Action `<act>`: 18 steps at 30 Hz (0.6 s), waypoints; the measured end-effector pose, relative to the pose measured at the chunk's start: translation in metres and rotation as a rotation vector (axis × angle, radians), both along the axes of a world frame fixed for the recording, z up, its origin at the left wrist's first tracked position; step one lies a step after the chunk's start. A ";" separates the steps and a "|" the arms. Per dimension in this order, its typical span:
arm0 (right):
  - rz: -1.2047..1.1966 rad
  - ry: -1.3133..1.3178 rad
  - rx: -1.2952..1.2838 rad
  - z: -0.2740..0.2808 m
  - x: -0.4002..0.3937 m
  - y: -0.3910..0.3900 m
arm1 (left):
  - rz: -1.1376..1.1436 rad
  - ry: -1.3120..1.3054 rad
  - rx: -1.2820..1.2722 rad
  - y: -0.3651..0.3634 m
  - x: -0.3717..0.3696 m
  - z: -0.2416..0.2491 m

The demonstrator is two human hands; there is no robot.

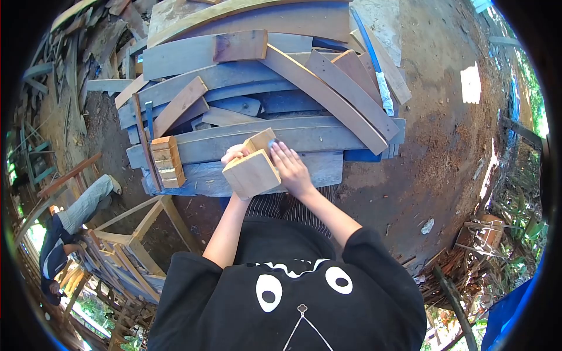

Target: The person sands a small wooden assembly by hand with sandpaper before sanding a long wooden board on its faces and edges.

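Note:
Two light wooden blocks are at the middle of the view, in front of my body: a front block (252, 174) and another block (259, 140) just behind it. My left hand (235, 153) is closed round the blocks from the left, its fingers partly hidden by the front one. Against their right side lies my right hand (291, 169), fingers stretched out, with a small dark thing (273, 143) at the fingertips that I cannot make out. Beneath and beyond the hands are stacked planks (234, 137). A small stack of blocks (168, 162) stands to the left.
Curved boards (328, 96) and a blue-handled saw-like tool (374, 58) lie on the pile. A wooden frame (143, 225) stands at lower left, near another person (76, 216). Scrap wood (73, 76) covers the ground at upper left.

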State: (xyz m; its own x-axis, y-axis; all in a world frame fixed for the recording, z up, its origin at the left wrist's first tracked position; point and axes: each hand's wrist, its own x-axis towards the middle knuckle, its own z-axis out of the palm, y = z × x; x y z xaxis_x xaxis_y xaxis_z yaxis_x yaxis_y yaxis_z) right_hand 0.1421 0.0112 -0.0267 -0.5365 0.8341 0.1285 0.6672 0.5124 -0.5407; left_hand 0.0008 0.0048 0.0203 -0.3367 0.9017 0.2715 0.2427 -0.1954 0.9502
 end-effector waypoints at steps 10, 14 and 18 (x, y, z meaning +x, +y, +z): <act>0.025 0.002 0.069 0.006 -0.014 0.015 | 0.037 -0.038 -0.017 -0.002 0.002 -0.006; 0.061 -0.004 0.032 0.004 0.001 0.011 | 0.032 -0.016 -0.007 -0.002 0.000 -0.006; -0.018 -0.084 0.037 0.007 -0.027 0.031 | 0.050 0.041 -0.050 -0.003 0.003 -0.002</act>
State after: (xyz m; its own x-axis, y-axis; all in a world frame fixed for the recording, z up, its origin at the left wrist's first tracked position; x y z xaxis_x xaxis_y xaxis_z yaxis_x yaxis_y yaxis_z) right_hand 0.1155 0.0421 -0.0198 -0.5314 0.8393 0.1145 0.7188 0.5183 -0.4633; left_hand 0.0039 0.0020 0.0187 -0.3713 0.8967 0.2411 0.2901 -0.1346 0.9475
